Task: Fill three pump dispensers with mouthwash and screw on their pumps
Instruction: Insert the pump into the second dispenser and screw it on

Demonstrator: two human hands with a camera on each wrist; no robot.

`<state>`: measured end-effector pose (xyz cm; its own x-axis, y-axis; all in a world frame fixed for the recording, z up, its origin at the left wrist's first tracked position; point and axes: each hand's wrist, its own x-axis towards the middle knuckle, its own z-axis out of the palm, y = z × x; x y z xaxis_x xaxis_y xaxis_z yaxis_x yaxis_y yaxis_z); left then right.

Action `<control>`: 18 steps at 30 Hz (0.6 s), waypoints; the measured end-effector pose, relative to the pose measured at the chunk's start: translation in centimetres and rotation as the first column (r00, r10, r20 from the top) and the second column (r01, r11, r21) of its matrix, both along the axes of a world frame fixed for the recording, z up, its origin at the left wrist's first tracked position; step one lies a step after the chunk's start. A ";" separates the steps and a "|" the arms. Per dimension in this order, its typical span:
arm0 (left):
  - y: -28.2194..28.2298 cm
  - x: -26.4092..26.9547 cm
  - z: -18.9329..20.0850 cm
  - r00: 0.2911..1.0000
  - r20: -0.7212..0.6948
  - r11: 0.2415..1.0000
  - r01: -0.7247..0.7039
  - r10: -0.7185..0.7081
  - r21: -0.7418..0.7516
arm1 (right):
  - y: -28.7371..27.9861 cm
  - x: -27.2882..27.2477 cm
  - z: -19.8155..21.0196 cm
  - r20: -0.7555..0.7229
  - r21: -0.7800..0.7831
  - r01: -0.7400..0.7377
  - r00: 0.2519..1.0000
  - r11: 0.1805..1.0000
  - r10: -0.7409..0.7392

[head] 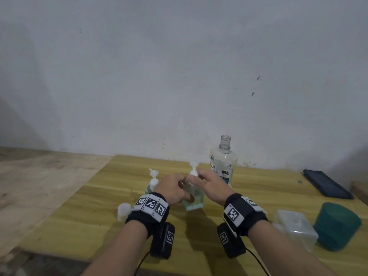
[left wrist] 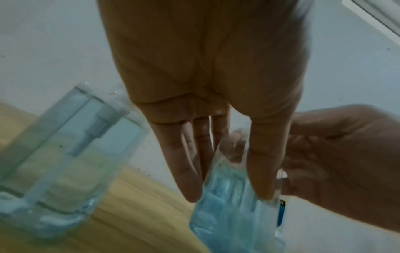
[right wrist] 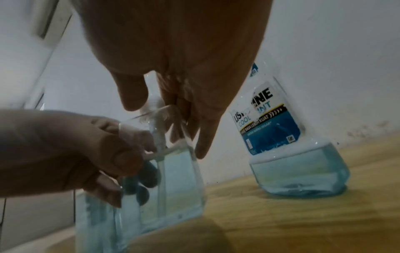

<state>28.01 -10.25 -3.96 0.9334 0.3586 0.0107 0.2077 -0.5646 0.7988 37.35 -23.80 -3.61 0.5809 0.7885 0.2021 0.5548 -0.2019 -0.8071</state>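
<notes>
— Head view first: what does the dispenser [head: 194,198] look like?
— Clear, square-sided, upright on the desk [head: 199,246] near the middle, about half full of pale blue mouthwash. A white pump [head: 193,169] sits at its neck, with the tube reaching down into the liquid.

— And the hands?
— The left hand [head: 172,189] has its grip wrapped round the dispenser's upper body; in the right wrist view the thumb lies on the front and the fingertips show blue through the liquid behind. The right hand [head: 209,185] pinches the pump's collar from above with thumb and fingers, its grip closed on the pump.

— Other containers?
— A second dispenser [head: 152,183] stands just left of the first and a little farther back, pump on, also holding blue liquid. A third pump head [head: 123,211] shows beside the left wrist; its bottle is hidden. Behind the right hand stands the mouthwash bottle [head: 224,162], uncapped, labelled, with blue liquid only in its bottom part.

— Anything further out?
— On the right, a clear plastic box [head: 296,228] lies touching a green cup [head: 336,226] tipped on its side. A dark phone [head: 326,184] lies at the far right by the wall.
</notes>
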 end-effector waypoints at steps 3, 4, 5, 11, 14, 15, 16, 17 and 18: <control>-0.2 0.1 -0.1 0.999 -0.036 0.999 0.028 -0.027 0.020 | 0.4 0.1 -0.5 0.144 -0.028 0.116 0.983 0.993 -0.111; -0.4 0.2 -0.2 0.999 -0.036 0.999 0.033 -0.032 0.021 | 0.5 0.0 -0.8 0.218 -0.023 0.174 0.962 0.985 -0.165; -0.7 0.2 -0.2 0.999 -0.036 0.999 0.029 -0.028 0.031 | 0.5 -0.2 -1.0 0.267 -0.002 0.215 0.941 0.977 -0.207; -0.7 1.5 0.2 0.987 -0.134 0.972 -0.051 0.083 0.231 | -1.9 0.8 0.6 0.077 0.175 0.251 0.961 0.952 -0.267; -0.2 1.6 -0.2 0.974 -0.203 0.956 -0.042 0.104 0.291 | -3.4 3.1 1.8 0.000 0.355 0.509 0.838 0.784 -0.545; -0.2 1.5 -0.3 0.970 -0.220 0.953 -0.037 0.106 0.299 | -3.7 4.1 1.8 -0.025 0.333 0.563 0.807 0.756 -0.590; -0.2 1.5 -0.4 0.966 -0.234 0.956 -0.037 0.108 0.289 | -3.9 5.1 1.7 -0.044 0.280 0.590 0.796 0.757 -0.604; -0.1 1.5 -0.4 0.963 -0.246 0.962 -0.041 0.111 0.271 | -4.0 5.8 1.4 -0.075 0.211 0.588 0.806 0.781 -0.587; -0.1 1.5 -0.5 0.961 -0.253 0.965 -0.046 0.114 0.257 | -3.9 6.5 1.0 -0.123 0.145 0.562 0.827 0.814 -0.549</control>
